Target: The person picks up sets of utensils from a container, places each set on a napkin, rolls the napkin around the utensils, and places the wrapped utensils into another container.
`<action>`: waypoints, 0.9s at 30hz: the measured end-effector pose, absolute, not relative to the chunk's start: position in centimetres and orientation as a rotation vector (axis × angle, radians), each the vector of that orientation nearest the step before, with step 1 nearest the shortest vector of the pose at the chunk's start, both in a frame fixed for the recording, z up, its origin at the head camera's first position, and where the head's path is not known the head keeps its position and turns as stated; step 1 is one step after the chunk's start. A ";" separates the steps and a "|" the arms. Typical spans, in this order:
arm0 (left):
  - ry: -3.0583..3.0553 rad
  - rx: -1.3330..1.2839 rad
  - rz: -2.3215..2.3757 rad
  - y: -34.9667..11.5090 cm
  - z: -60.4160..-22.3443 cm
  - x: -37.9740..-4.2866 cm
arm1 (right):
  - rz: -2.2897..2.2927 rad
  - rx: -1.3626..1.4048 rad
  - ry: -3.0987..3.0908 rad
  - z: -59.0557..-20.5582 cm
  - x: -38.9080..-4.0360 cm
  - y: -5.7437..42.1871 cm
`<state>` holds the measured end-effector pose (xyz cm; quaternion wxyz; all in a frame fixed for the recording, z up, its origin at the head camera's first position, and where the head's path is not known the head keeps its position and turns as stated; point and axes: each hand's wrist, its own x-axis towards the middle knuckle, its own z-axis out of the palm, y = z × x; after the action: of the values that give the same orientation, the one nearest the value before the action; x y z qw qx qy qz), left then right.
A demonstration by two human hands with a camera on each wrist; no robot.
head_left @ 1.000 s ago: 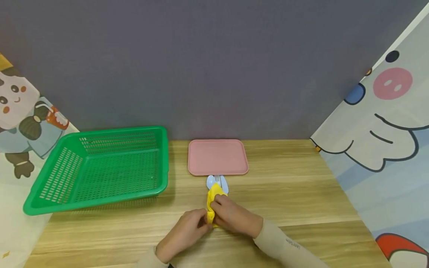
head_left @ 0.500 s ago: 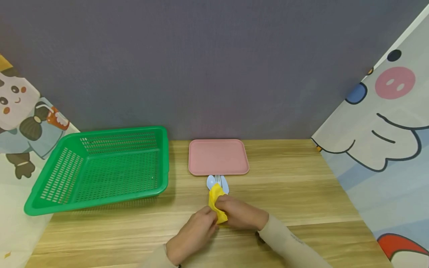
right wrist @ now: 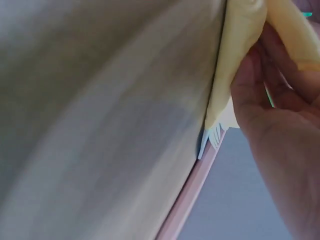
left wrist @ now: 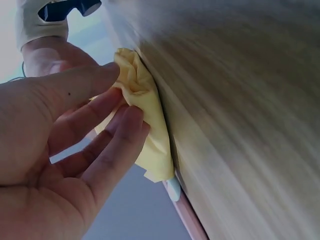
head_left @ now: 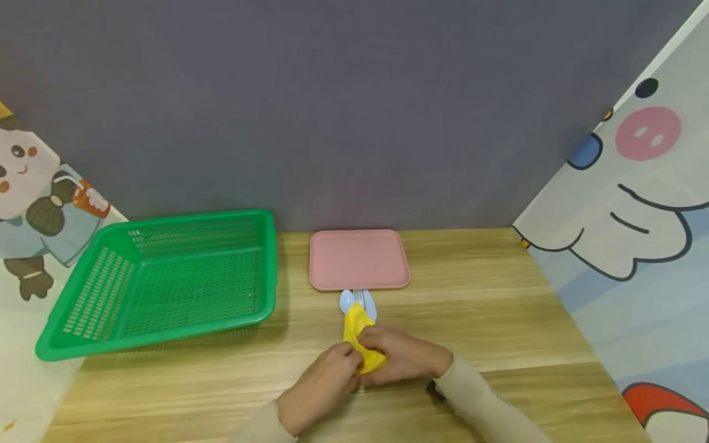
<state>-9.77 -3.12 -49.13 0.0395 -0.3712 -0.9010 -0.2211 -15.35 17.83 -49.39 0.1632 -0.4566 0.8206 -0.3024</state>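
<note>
A yellow cloth (head_left: pixel 356 323) lies folded over the handles of a light-blue spoon (head_left: pixel 346 300), fork (head_left: pixel 358 296) and knife (head_left: pixel 370 305). Only the cutlery's heads show past its far end. My left hand (head_left: pixel 324 384) is at the cloth's near end; in the left wrist view its thumb and fingers pinch the bunched fabric. From the right side my right hand (head_left: pixel 403 354) grips the cloth between thumb and fingers, and a flap (right wrist: pixel 295 37) stands up by them in the right wrist view. The fingertips are partly hidden in the head view.
Just beyond the cutlery a pink tray (head_left: pixel 360 261) lies on the wooden table (head_left: pixel 471 295). To the left stands a green perforated basket (head_left: pixel 271 271). A grey wall (head_left: pixel 354 111) closes the back, with printed cartoon panels on both sides.
The near end of the cloth has shifted right and now folds out between the hands. Both hands have moved slightly to the right. Cutlery, tray and basket stay in place.
</note>
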 end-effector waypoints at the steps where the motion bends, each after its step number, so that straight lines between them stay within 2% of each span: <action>1: -2.760 -1.146 -0.666 -3.2 -49.2 -9.7 | -0.885 -1.293 2.331 -49.4 -15.3 17.9; 8: -2.781 -1.148 -0.498 -3.0 -49.1 -9.6 | -0.960 -1.249 2.403 -49.8 -14.6 17.9; 19: -2.764 -1.157 -0.353 -2.6 -48.6 -9.8 | -0.860 -0.906 2.637 -49.2 -13.3 18.4; 27: -2.748 -1.163 -0.329 -2.5 -48.6 -9.8 | -0.905 -0.815 2.535 -49.6 -13.5 18.6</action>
<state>-9.84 -2.53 -48.62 0.0699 -0.3866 -0.9131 -0.1093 -13.51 18.62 -49.59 0.1641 -0.2858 0.8892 -0.3175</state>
